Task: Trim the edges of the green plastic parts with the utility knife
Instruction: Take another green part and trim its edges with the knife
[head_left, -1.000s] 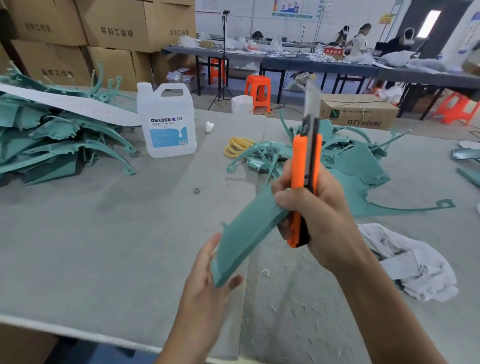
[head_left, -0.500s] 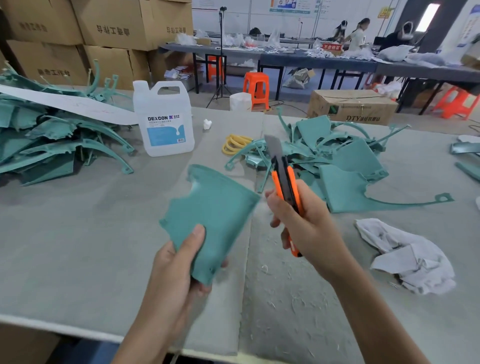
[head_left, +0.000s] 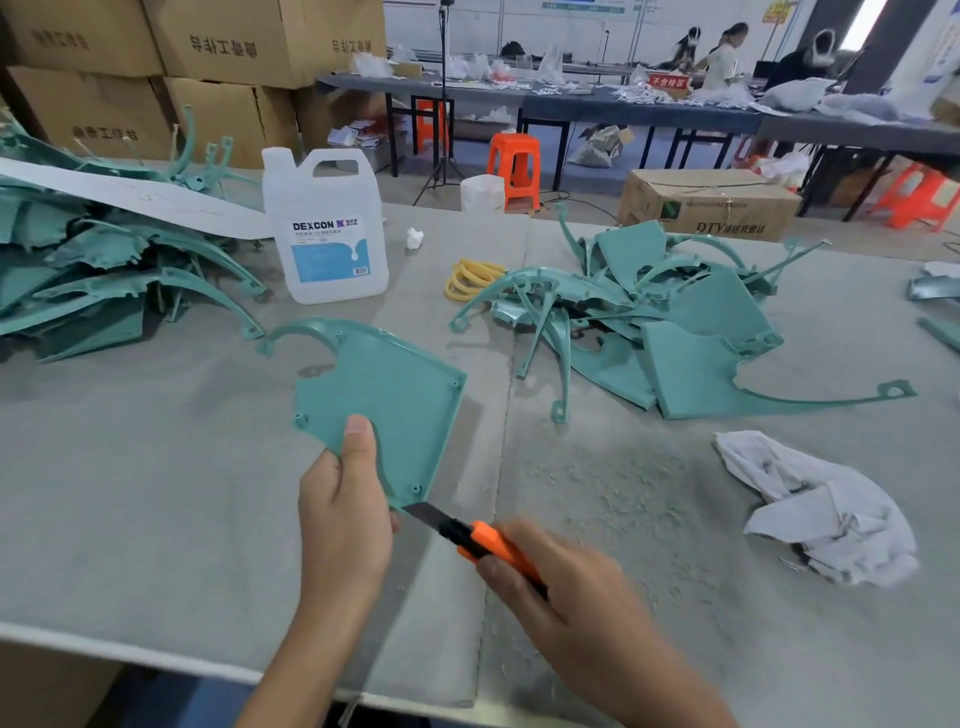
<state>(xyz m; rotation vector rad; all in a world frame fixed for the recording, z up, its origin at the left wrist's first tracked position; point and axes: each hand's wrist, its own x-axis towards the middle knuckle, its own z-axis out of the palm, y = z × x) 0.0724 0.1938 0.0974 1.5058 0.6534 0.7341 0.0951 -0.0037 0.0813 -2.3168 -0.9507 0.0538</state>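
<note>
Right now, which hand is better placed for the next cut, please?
Right: the right hand grips the orange utility knife, blade at a corner of the flat green plastic part, which the left hand holds.

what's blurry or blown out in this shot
Head view: the right hand and knife are smeared by motion blur; the left hand and green part look sharp; the doorway at top right is blown out to white.
</note>
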